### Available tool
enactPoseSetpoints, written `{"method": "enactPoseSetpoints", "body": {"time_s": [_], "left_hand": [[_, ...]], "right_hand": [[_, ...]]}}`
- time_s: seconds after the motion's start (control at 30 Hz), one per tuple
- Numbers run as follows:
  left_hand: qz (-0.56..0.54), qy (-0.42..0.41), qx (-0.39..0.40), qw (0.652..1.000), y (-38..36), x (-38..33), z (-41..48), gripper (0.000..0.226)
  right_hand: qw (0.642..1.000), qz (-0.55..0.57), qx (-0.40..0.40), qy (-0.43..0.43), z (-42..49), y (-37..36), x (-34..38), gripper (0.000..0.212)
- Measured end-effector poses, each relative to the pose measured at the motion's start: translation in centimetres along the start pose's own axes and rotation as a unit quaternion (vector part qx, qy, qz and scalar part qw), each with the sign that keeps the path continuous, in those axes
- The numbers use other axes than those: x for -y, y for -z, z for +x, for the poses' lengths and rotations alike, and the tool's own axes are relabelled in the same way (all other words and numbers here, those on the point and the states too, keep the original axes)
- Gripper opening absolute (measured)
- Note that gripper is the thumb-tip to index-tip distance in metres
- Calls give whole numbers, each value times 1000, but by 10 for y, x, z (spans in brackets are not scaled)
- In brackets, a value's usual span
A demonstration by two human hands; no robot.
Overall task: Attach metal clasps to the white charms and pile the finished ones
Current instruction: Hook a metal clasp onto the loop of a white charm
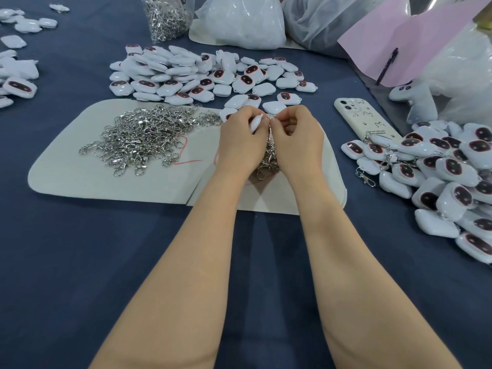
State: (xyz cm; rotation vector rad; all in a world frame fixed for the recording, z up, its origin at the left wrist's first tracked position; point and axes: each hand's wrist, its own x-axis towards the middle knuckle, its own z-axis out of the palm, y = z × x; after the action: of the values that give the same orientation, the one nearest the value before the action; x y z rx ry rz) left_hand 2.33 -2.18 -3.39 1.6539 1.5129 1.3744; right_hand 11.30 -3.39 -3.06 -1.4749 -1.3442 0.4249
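Head view: left hand curls its grip round a white charm, right hand pinches a clasp. Best hold the charm steady while threading.

A small assembly workshop: heaped white charms, loose clasps, stock bags

The left hand and right hand are bare, as are both slender forearms.

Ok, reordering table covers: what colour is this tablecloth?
Dark blue tablecloth, plain, clearest in the head view.
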Motion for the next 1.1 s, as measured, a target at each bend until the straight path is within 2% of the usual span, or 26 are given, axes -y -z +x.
{"method": "enactPoseSetpoints", "body": {"time_s": [0.3, 0.67, 0.93, 1.1], "left_hand": [[17, -2, 4, 1000, 1, 0, -1, 11], [0, 39, 29, 999, 4, -1, -1, 10], [-28, 41, 55, 997, 5, -3, 1, 9], [-62, 97, 82, 990, 5, -5, 0, 25]], "right_hand": [[999, 12, 49, 18, 0, 0, -4, 13], [993, -50, 77, 74, -3, -2, -6, 10], [996, -40, 63, 46, -2, -1, -8, 11], [998, -37, 35, 26, 0, 2, -9, 9]]}}
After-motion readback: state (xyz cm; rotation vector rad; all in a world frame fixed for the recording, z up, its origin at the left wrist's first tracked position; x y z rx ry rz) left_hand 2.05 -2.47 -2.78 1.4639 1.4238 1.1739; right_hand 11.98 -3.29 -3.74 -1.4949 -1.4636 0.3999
